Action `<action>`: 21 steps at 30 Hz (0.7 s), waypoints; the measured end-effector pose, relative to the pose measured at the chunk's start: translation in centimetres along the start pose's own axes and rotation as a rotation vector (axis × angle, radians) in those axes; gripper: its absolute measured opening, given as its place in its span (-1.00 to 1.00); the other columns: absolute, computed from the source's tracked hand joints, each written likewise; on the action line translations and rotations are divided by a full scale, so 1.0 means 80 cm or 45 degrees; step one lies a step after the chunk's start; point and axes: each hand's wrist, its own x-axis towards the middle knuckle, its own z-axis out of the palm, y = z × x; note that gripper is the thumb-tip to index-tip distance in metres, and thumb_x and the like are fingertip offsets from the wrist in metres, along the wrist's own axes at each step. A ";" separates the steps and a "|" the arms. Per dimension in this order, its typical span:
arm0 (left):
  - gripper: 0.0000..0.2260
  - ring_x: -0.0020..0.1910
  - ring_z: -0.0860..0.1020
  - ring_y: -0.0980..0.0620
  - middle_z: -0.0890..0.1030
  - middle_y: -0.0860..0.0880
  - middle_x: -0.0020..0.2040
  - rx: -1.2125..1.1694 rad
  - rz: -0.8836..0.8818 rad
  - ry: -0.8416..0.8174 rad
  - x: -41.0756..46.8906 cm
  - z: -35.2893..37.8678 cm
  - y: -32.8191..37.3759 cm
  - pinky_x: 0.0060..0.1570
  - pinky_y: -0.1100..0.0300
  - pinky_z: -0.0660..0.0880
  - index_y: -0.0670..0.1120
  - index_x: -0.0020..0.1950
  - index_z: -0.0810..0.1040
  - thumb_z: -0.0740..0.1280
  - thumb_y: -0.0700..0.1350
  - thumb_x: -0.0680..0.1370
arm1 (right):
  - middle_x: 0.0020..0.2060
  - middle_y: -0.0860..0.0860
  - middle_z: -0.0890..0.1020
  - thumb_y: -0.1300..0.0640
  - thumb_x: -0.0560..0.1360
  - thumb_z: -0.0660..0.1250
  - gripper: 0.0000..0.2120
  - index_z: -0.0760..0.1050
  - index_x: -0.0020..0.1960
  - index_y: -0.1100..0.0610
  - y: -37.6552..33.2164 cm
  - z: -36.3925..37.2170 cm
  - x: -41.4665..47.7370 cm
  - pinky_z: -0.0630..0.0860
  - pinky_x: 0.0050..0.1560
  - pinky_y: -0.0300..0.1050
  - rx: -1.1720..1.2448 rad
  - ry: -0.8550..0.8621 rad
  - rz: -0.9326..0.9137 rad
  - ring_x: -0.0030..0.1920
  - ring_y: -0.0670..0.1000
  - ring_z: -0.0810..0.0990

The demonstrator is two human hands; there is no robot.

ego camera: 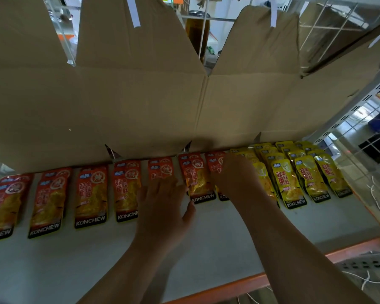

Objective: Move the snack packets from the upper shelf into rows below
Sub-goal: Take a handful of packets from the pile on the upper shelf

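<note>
Orange KONCHEW snack packets [90, 194] lie in a row across the left and middle of the white shelf [206, 233]. Yellow packets [298, 181] lie in overlapping rows at the right. My left hand [162, 207] lies flat with straight fingers on an orange packet [160, 170] in the middle of the row. My right hand [233, 176] reaches further back and rests over an orange packet [215, 163] beside the yellow ones; its fingertips are hidden from me, so its grip is unclear.
A large opened cardboard box [140, 106] with raised flaps stands on the shelf above, overhanging the back of the rows. White wire mesh [329, 29] and a perforated upright [349, 102] stand at the right. The shelf's orange front edge [250, 279] runs below my arms.
</note>
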 end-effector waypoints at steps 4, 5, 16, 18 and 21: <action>-0.70 0.17 0.52 -0.11 0.59 0.04 0.09 -0.019 -0.014 -0.011 0.001 -0.001 0.001 0.09 -0.11 0.43 0.03 0.09 0.64 0.27 0.15 0.51 | -0.26 -0.03 0.61 -0.16 0.39 0.38 -0.72 0.54 -0.08 0.04 -0.001 0.007 0.007 0.41 -0.33 -0.19 -0.038 -0.012 0.033 -0.22 0.06 0.63; -0.70 0.17 0.52 -0.11 0.59 0.04 0.09 -0.020 -0.015 -0.017 0.001 -0.001 0.002 0.09 -0.11 0.43 0.03 0.09 0.64 0.27 0.15 0.51 | -0.24 -0.03 0.61 -0.13 0.41 0.38 -0.74 0.54 -0.07 0.04 -0.002 0.008 0.008 0.40 -0.33 -0.19 -0.054 -0.005 0.038 -0.21 0.07 0.63; -0.73 0.14 0.53 -0.12 0.60 0.03 0.08 -0.060 0.002 0.013 0.000 0.000 -0.001 0.05 -0.11 0.43 0.01 0.07 0.64 0.31 0.13 0.51 | -0.27 0.00 0.56 0.18 0.50 0.33 -0.95 0.47 -0.12 0.08 -0.005 0.005 0.007 0.31 -0.39 -0.20 -0.224 -0.056 0.039 -0.28 0.05 0.54; -0.73 0.13 0.53 -0.11 0.60 0.03 0.07 -0.058 0.002 0.021 0.000 0.000 0.000 0.04 -0.09 0.42 0.02 0.07 0.64 0.31 0.13 0.51 | -0.24 0.02 0.59 0.16 0.51 0.33 -0.98 0.50 -0.10 0.08 -0.005 0.003 0.006 0.37 -0.35 -0.18 -0.216 -0.060 0.040 -0.25 0.06 0.58; -0.73 0.12 0.54 -0.10 0.60 0.04 0.06 -0.059 0.004 0.030 0.000 -0.001 0.000 0.04 -0.08 0.41 0.02 0.06 0.64 0.31 0.14 0.51 | -0.26 0.00 0.54 0.10 0.55 0.34 -0.92 0.49 -0.08 0.10 -0.006 0.000 0.004 0.38 -0.29 -0.17 -0.188 -0.059 0.021 -0.24 0.07 0.57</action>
